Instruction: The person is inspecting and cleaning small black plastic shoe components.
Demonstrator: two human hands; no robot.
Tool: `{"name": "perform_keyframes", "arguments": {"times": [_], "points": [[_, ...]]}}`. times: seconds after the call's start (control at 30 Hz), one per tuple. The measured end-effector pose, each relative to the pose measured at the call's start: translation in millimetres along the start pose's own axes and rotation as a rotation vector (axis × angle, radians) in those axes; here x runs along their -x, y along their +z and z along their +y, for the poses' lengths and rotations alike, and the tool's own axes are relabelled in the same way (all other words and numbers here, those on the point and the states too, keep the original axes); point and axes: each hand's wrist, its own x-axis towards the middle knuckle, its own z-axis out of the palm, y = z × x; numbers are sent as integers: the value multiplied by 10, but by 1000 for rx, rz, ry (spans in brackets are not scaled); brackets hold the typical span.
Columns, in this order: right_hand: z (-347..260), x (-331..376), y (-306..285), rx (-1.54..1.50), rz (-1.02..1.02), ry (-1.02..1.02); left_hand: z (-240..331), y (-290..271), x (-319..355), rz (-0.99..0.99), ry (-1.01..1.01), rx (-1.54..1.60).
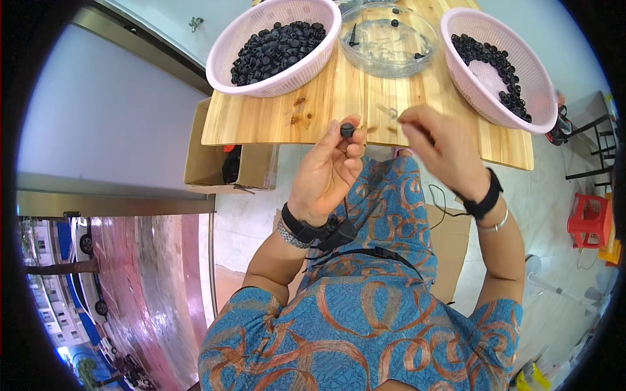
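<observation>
Near the front edge of the wooden table, my left hand (329, 163) pinches a small round black cap (347, 130) between thumb and fingers. Its palm is turned up. My right hand (440, 140) is a little to the right, apart from the cap, thumb and fingers drawn together and slightly blurred. A faint, pale smear shows at its fingertips, too unclear to name. Beyond my left hand stands a pink basket (225, 77) heaped with black caps (277, 52). Another pink basket (544, 107) at the far right holds small black ring-like parts (512, 85).
A clear round tray (391, 70) with a few black pieces sits between the baskets on the wooden table (261, 120). Under the table's left side is an open cardboard box (228, 173). A red plastic stool (587, 221) stands on the floor at right.
</observation>
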Motion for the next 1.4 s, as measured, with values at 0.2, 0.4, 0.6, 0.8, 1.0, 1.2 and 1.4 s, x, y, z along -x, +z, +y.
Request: {"name": "perform_keyframes", "arguments": {"times": [0.2, 0.4, 0.6, 0.8, 1.0, 1.2, 1.4], "points": [[-229, 101, 8, 153, 5, -162, -77, 70, -13, 38, -28, -153], [-251, 130, -43, 183, -33, -178, -142, 88, -19, 76, -28, -225], [-229, 149, -102, 15, -77, -101, -215, 126, -19, 37, 54, -429], [-230, 256, 33, -13, -2, -71, -322, 227, -64, 107, 46, -175], [-146, 356, 379, -84, 223, -99, -366, 196, -107, 60, 99, -55], [-76, 378, 502, -686, 294, 154, -298, 220, -143, 83, 53, -97], [-99, 261, 75, 237, 52, -279, -219, 203, -95, 31, -121, -139]]}}
